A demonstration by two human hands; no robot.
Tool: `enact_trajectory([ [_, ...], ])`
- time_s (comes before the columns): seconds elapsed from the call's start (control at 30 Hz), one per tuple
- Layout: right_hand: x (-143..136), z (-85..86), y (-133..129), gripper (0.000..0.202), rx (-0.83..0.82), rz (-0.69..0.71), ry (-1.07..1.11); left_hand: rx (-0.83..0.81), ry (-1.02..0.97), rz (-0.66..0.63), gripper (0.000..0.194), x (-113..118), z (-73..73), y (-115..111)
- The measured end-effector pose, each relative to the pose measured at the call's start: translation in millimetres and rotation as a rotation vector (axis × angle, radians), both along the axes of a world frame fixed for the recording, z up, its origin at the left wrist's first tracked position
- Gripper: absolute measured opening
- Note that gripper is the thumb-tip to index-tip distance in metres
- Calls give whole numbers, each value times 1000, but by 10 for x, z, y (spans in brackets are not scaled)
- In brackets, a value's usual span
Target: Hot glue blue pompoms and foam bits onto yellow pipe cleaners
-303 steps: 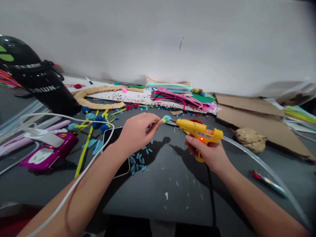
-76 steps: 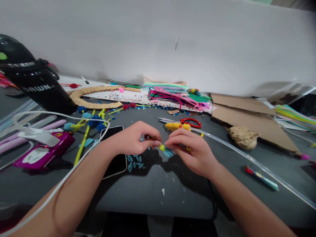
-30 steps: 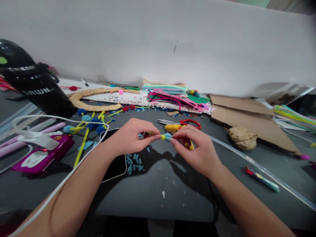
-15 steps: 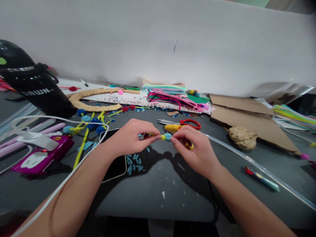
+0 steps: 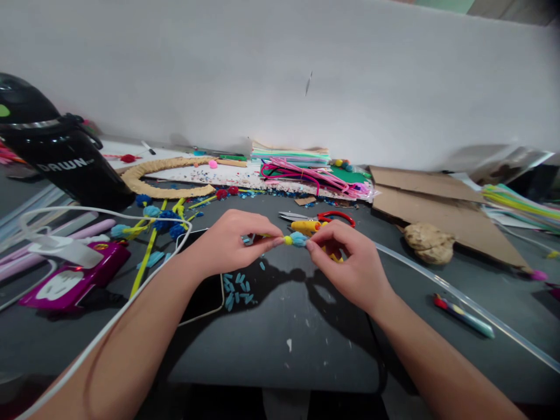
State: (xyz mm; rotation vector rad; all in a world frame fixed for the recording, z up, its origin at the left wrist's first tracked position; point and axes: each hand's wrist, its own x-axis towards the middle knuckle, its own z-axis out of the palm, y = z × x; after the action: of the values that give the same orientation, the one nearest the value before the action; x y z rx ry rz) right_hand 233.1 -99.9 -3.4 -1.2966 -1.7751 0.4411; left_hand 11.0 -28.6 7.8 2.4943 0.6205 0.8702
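Between my two hands is a small craft flower with light blue petals and a yellow-green base. My left hand pinches its yellow end between thumb and fingers. From the other side, my right hand has thumb and fingertips closed on the tips of the blue petals. Just behind the flower lie a yellow tool, partly hidden by my right hand, and red-handled scissors. Cut light blue pieces are scattered below my left hand, beside a dark phone or tablet partly covered by my forearm.
A black bottle and a purple power strip stand at left. A white cable crosses my left forearm. Blue flowers on yellow stems lie left. Cardboard, a tan lump and a clear rod lie right.
My right hand has shifted slightly to the right, so more of the blue petals shows. My left hand stays nearly in place.
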Motion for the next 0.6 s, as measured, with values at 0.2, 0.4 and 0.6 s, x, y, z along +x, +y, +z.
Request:
enact_trajectory([
  [0.2, -42, -1, -51, 22, -174, 7, 213, 14, -24, -12, 13, -9, 11, 1],
  [0.4, -66, -22, -49, 28, -279, 16, 274, 30, -56, -7, 12, -14, 12, -1],
  [0.6, -56, -44, -46, 23, -288, -2, 252, 30, -56, 8, 13, -14, 27, -20],
])
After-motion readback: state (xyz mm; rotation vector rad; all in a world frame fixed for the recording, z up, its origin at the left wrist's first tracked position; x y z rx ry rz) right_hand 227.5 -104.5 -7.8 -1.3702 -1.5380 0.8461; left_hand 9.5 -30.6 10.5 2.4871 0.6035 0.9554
